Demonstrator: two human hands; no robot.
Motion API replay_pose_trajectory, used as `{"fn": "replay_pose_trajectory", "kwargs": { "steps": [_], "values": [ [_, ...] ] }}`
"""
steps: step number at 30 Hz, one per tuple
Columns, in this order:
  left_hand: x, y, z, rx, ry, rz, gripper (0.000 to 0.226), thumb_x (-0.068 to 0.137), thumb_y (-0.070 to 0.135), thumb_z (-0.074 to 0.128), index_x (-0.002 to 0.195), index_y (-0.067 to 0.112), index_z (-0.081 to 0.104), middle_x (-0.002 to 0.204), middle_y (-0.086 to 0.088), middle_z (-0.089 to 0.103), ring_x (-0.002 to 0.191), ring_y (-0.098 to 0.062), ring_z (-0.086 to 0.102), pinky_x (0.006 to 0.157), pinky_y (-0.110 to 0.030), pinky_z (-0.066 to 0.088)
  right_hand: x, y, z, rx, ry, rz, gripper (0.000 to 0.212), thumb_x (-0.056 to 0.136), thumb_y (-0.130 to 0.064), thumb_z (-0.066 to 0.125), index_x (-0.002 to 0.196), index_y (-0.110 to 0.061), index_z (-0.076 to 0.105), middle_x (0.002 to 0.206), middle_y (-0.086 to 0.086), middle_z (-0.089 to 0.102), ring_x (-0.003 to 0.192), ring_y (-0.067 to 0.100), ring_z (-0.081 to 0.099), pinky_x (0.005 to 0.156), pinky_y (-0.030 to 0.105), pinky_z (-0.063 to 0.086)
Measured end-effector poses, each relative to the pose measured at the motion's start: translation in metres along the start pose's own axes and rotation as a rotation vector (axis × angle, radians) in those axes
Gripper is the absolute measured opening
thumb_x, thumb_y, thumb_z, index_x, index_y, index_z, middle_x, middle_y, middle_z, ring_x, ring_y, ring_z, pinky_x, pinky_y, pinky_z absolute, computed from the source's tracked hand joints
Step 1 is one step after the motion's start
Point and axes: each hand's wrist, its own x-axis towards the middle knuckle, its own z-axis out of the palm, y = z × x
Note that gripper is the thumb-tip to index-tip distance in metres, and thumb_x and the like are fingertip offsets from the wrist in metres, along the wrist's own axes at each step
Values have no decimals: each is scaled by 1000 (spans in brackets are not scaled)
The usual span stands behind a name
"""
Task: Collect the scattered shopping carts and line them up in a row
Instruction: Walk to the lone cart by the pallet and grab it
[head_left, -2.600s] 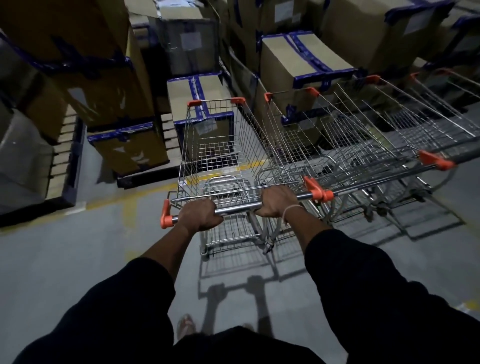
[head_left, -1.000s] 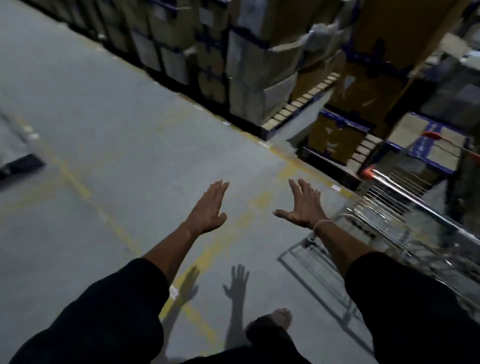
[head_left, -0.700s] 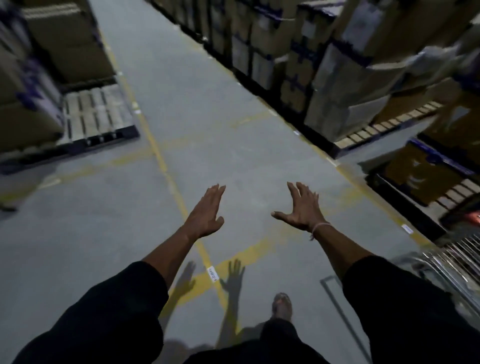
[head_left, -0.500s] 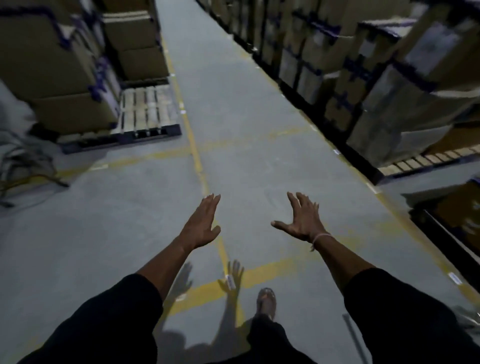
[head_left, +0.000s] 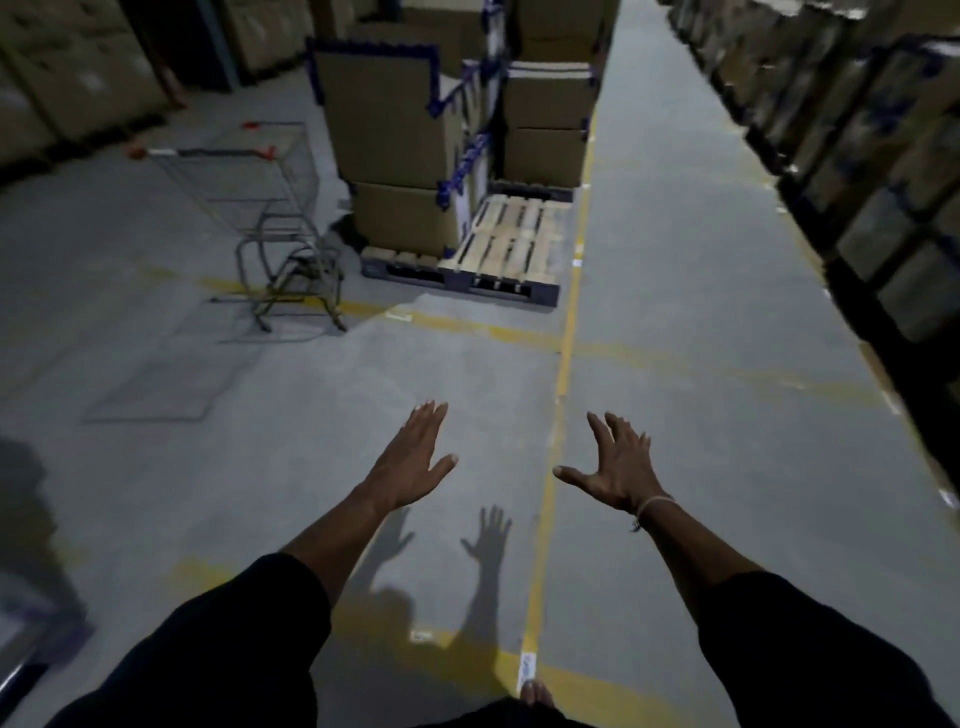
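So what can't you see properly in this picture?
Head view only:
- Shopping cart: its wheels are too blurred and dim to make out.
- Cardboard boxes: the stack's top is cut off by the upper edge.
- Right-hand shelving: too dark and blurred to tell what it holds.
- Foot: mostly hidden by dark clothing.

No legible text; floor sticker (head_left: 527, 666) print too blurred.

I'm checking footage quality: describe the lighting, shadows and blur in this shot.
Head view: dim light; both open hands, left hand and right hand, cast sharp shadows on the floor; the shopping cart and boxes look soft and smeared; lines bow toward the edges.
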Motion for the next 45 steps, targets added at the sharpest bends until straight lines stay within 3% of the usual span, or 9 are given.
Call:
{"fn": "replay_pose_trajectory", "kwargs": {
  "steps": [7, 14, 20, 24, 28, 38, 45],
  "values": [
    [34, -57, -33, -7, 102, -190, 90, 90, 70, 24, 160, 16, 7, 167, -5, 1, 154, -20, -2, 125, -36, 7, 131, -62, -18, -62, -78, -220, 140, 52, -109, 22, 164, -26, 12, 170, 10, 10, 157, 31, 4, 122, 60, -3],
    [57, -145, -60, -70, 167, -339, 83, 96, 55, 43, 160, 20, 5, 167, -4, -2, 154, -19, -5, 125, -38, 6, 246, -158, 9, -121, -144, -390, 126, 65, -98, 40, 164, -25, 12, 170, 11, 10, 157, 33, 3, 122, 62, -2],
    [92, -273, -99, -60, 144, -408, 83, 98, 52, 50, 160, 23, 2, 167, -3, -4, 154, -19, -7, 125, -41, 7, 344, -257, 47, -144, -150, -436, 131, 60, -102, 32, 164, -27, 11, 170, 11, 9, 157, 33, 0, 123, 61, -4],
    [109, -355, -152, -11, 78, -372, 84, 98, 54, 47, 160, 23, 1, 167, -5, -5, 154, -21, -8, 125, -43, 5, 402, -333, 67, -130, -162, -435, 133, 57, -105, 26, 165, -29, 7, 171, 10, 6, 157, 33, -2, 123, 61, -6],
    [132, -439, -212, 77, 46, -355, 91, 88, 70, 31, 160, 23, 1, 167, -5, -6, 154, -23, -8, 124, -46, 6, 462, -415, 84, -97, -134, -443, 124, 66, -99, 34, 165, -29, 8, 171, 9, 6, 157, 32, -2, 123, 61, -6],
    [194, -588, -285, 140, 61, -413, 86, 97, 50, 52, 160, 19, 3, 167, -10, -3, 154, -27, -6, 124, -47, 6, 601, -562, 126, -77, -152, -523, 127, 63, -101, 30, 164, -28, 9, 171, 9, 5, 157, 32, -3, 122, 59, -8],
    [284, -714, -344, 178, 69, -435, 86, 98, 51, 50, 160, 18, 1, 167, -7, -8, 154, -23, -11, 124, -42, 1, 745, -657, 149, -45, -122, -561, 130, 61, -104, 28, 164, -26, 11, 171, 9, 9, 157, 33, 0, 122, 63, -3]
  ]
}}
